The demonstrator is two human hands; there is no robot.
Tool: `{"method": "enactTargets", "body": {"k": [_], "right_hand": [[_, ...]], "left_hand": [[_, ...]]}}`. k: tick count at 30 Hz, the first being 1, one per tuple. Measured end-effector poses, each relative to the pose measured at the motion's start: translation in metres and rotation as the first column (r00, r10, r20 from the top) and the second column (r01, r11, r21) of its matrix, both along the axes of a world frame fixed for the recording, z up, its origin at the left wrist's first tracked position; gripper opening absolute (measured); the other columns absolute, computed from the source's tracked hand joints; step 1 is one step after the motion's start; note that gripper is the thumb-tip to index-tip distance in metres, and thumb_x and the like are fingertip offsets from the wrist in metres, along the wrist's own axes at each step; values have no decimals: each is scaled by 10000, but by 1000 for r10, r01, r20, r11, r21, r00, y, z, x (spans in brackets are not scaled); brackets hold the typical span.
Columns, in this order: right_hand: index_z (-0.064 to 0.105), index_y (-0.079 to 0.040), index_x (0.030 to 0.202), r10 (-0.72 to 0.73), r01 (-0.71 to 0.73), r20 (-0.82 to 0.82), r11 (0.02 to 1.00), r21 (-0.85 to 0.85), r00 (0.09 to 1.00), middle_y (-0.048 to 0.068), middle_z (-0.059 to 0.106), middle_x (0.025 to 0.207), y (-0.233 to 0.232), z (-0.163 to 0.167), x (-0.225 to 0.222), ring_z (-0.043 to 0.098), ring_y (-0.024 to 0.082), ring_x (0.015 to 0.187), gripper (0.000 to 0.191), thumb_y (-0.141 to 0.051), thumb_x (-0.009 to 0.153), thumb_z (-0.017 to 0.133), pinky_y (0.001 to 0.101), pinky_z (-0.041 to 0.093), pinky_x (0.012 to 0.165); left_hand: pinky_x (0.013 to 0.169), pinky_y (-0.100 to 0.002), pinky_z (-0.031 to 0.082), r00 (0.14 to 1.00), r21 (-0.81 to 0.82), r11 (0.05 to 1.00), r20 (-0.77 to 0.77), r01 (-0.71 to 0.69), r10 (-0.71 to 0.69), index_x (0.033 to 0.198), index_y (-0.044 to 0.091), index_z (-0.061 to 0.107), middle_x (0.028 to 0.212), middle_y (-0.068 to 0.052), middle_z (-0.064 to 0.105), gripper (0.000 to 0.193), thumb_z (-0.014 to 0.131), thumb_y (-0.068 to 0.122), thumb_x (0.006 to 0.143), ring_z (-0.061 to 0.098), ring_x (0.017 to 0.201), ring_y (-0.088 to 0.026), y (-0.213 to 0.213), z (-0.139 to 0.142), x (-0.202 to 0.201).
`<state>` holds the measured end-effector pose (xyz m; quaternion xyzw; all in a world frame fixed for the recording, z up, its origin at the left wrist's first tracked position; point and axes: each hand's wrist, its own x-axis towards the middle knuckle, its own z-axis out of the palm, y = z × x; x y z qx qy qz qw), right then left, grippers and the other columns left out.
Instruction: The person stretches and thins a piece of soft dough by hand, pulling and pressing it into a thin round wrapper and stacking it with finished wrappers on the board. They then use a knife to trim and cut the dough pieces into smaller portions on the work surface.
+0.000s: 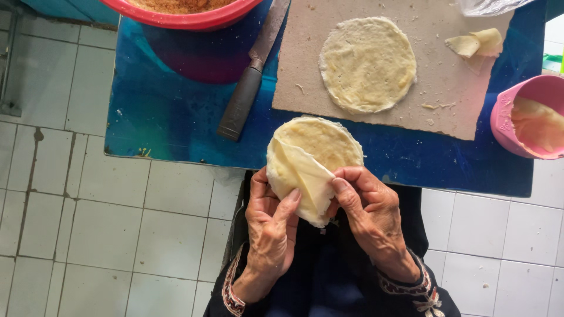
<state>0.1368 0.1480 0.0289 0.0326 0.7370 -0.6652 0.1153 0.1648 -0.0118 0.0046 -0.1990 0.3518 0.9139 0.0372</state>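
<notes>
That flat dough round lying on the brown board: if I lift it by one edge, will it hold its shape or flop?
The dough round would probably flop: the similar round in the left hand and right hand folds over easily. It looks thin with ragged edges, so it may tear. Crumbs on the board hint it may stick slightly.

Blue table [176, 117], brown board [446, 88], knife [249, 82], red bowl [188, 17], pink bowl [508, 117]

White tiled floor [117, 223] with dark grout; low blue table [170, 117] above.

clear crumpled plastic bag [490, 6] at the top right edge, no labels, signs or screens
</notes>
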Motion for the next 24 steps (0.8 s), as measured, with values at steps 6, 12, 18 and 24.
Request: {"method": "enactTargets", "body": {"k": [6,12,18,24], "right_hand": [[569,19,1293,118,-124,-59,987,-101,991,56,710,999,0,7,-8,692,94,891,449,-179,919,717,235,600,761],[674,19,1150,185,-151,-298,980,133,937,86,730,1022,4,6,-8,703,118,882,248,-143,971,730,251,597,764],[659,33,1123,45,-48,-130,999,-24,991,68,729,954,1,-6,11,705,99,858,189,-104,994,672,240,597,761],[611,45,1200,4,-6,-18,991,-136,1000,74,706,992,2,2,9,675,102,891,332,-143,948,717,253,589,802]], "left_hand": [[973,-332,542,969,-367,926,-180,95,-171,1397,35,454,1270,-106,601,421,631,19,1015,617,1145,-166,6,-5,12],[1011,-299,517,904,-306,945,-362,116,-228,1343,53,428,1235,-51,552,435,671,13,985,584,1150,-125,1,-3,12],[913,-293,541,983,-346,937,-154,38,-97,1267,12,564,1137,-101,655,268,640,154,1053,634,1019,-137,3,-12,2],[955,-280,556,968,-536,844,-218,-14,-122,1207,13,594,1244,-121,651,208,639,134,1044,644,1087,-129,7,-4,8]]}}
